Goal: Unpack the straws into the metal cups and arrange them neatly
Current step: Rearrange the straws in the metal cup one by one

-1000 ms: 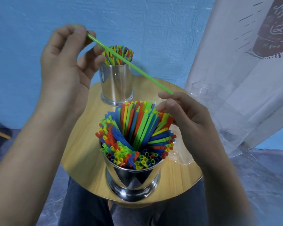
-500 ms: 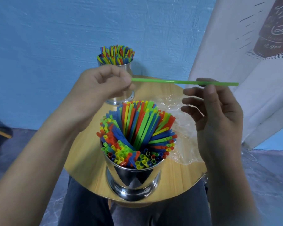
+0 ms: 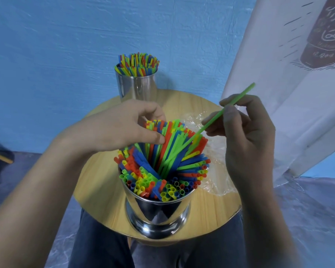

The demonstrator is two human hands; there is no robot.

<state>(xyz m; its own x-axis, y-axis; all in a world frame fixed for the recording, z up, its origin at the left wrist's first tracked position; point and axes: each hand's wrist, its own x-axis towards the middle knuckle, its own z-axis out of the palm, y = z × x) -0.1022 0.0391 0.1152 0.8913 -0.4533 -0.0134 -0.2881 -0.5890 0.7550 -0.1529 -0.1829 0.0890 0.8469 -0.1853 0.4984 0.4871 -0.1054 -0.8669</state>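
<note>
head view, left to right: the left hand point(image 3: 124, 128) reaches over the near metal cup point(image 3: 159, 211), its fingers curled loosely with thumb and fingertips resting against the tops of the packed straws point(image 3: 162, 161), seemingly parting or steadying them; it does not grip any one straw that i can make out. the near cup stands at the front edge of the round wooden table point(image 3: 97, 182), crammed with red, blue, yellow and green straws fanning outward. behind it, at the far edge, the far metal cup point(image 3: 136, 88) holds its own upright bunch. to the right, the right hand point(image 3: 246, 132) pinches a single green straw point(image 3: 219, 117) between thumb and fingers near its middle, the lower end angled down into the near cup's bundle, the upper end sticking up past the hand. crumpled clear plastic wrap point(image 3: 213, 182) lies on the table just beside the cup.

the straw looks feather-light, smooth and thin-walled, so it probably bends or kinks under a hard squeeze. a gentle pinch close to the lower end should steer it best into a gap; held too high, the tip would likely wobble against the crowded tops.
</note>
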